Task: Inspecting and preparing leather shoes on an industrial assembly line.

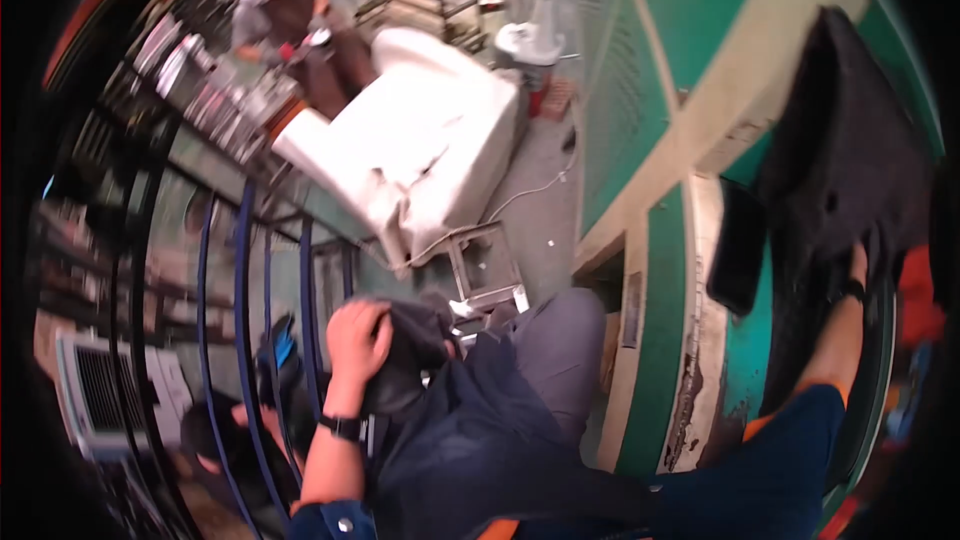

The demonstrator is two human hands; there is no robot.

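My left hand (358,340) rests on my bent knee in dark grey trousers, fingers apart and draped over the cloth, holding nothing that shows. A black band circles that wrist. On the far right, my right arm stretches out to a large piece of dark cloth (840,130) against the green and cream metalwork. My right hand (861,265) is partly buried in its folds, so its fingers and anything they hold are hidden. Beside the cloth, a flat black rounded rectangle (738,245) lies against the green panel.
Dark blue railing bars (243,310) stand at my left. Beyond them is a person with a blue-and-black glove (284,345). A white sheet (430,120) drapes over a bulky thing ahead, with another person (290,20) behind it. A metal frame (485,265) and a cord lie below.
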